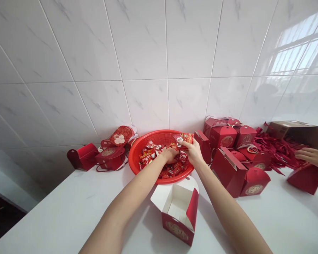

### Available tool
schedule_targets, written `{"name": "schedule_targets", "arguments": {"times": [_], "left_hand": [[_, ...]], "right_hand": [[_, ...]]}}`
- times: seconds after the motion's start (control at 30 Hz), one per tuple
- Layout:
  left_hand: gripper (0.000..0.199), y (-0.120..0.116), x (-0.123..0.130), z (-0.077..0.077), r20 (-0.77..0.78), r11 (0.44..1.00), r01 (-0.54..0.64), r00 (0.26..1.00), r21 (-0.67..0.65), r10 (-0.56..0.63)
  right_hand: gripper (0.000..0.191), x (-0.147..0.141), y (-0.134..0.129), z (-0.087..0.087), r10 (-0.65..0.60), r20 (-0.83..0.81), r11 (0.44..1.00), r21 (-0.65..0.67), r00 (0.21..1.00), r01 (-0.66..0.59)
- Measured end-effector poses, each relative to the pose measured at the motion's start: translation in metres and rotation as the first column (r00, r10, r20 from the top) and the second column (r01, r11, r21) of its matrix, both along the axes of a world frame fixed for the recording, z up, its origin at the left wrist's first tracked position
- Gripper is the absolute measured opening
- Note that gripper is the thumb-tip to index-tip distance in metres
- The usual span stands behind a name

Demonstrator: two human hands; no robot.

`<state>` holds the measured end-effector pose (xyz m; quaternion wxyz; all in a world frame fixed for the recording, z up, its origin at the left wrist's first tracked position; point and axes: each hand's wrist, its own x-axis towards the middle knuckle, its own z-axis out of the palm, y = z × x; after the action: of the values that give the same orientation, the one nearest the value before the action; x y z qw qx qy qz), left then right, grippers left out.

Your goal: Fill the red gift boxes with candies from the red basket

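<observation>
Grasping shiny red plastic-wrapped sweets [188, 138] in right fingers [187, 144] — likely light, slippery, best pinched mid-wrapper; cannot tell for left fingers [174, 152].

The basket [133, 159] is made of shiny red plastic, with tiny holes in it. The sweets [146, 161] are wrapped in shiny, crinkly wrappers. The open box [177, 230] is made of smooth, stiff paper, and its plain white inside looks dull. The wall [143, 46] is covered in smooth, glossy tiles. The ribbons [277, 152] look like soft, shiny cloth.
</observation>
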<state>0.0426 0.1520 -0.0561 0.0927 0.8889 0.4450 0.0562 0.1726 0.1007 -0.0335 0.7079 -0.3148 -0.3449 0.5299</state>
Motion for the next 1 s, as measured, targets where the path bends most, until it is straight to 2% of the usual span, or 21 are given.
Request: {"name": "schedule_targets", "arguments": {"times": [0.13,0.27,0.37,0.5,0.6,0.7,0.87,1.0], "left_hand": [[0.030,0.004,-0.004,0.002,0.154,0.998,-0.065,0.986,-0.026,0.068],[0.031,0.009,-0.011,0.011,0.322,0.990,-0.131,0.936,-0.057,0.142],[0.023,0.013,-0.019,0.021,0.485,0.979,-0.196,0.852,-0.056,0.198],[0.023,0.015,-0.027,0.032,0.705,0.966,-0.247,0.673,-0.069,0.223],[0.022,0.014,-0.028,0.037,0.808,0.976,-0.195,0.557,-0.098,0.193],[0.024,0.008,-0.027,0.043,0.865,0.987,-0.107,0.476,-0.122,0.158],[0.031,-0.006,-0.027,0.053,0.908,0.987,0.012,0.393,-0.162,0.145],[0.038,-0.025,-0.036,0.051,0.933,0.989,0.008,0.332,-0.149,0.138]], "right_hand": [[0.041,0.000,-0.002,0.002,-0.001,0.015,1.000,-0.002,1.000,0.001],[0.042,-0.001,-0.003,0.003,-0.020,0.023,1.000,-0.001,1.000,0.020],[0.042,-0.002,-0.002,0.003,-0.047,0.000,0.999,-0.010,0.999,0.047],[0.042,-0.002,0.000,0.003,-0.044,-0.001,0.999,-0.004,0.999,0.044],[0.041,-0.002,0.002,0.001,-0.023,0.020,1.000,0.019,1.000,0.022],[0.040,-0.002,0.003,0.001,-0.015,0.013,1.000,0.023,1.000,0.015],[0.042,0.002,0.002,0.003,0.055,-0.019,0.998,0.031,0.998,-0.055],[0.044,0.004,-0.001,0.007,0.193,-0.019,0.980,0.060,0.981,-0.191]]}}
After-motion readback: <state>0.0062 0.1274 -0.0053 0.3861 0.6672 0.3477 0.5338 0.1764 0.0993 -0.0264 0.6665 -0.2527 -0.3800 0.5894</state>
